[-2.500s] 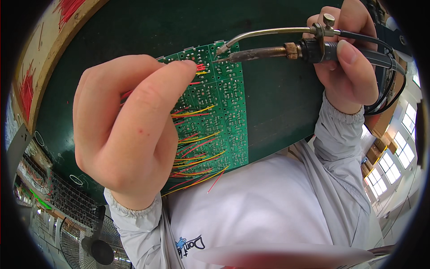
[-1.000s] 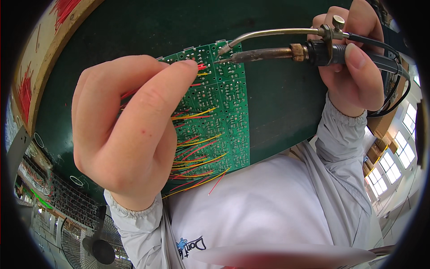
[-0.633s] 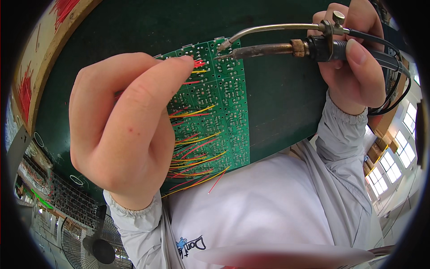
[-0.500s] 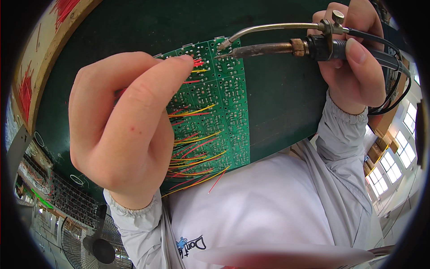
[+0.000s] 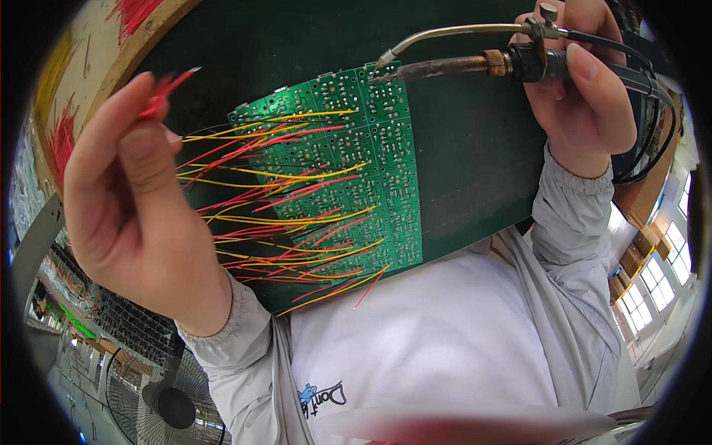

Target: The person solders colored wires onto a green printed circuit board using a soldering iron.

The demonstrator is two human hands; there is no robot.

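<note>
A green circuit board panel (image 5: 397, 159) lies on the dark green work surface, with rows of yellow, red and black wires (image 5: 297, 216) running off it to the left. Between thumb and fingers of my left hand (image 5: 141, 200) are short red wires (image 5: 167, 95), raised to the left of the panel. My right hand (image 5: 582, 89) grips a soldering iron (image 5: 445, 68) with a thin curved metal tube (image 5: 460, 31) clamped above it. The iron's tip and the tube's end meet at the panel's far right part; whether the tip touches the board I cannot tell.
A wooden rim (image 5: 141, 55) borders the surface at the left, with piles of red wires (image 5: 65, 137) beyond it. Black cables (image 5: 653, 96) trail from the iron at the right. A fan (image 5: 174, 404) stands at the lower left.
My left hand has moved left, away from the panel, uncovering the wires and boards beneath it. The soldering iron has shifted only slightly over the panel's far part.
</note>
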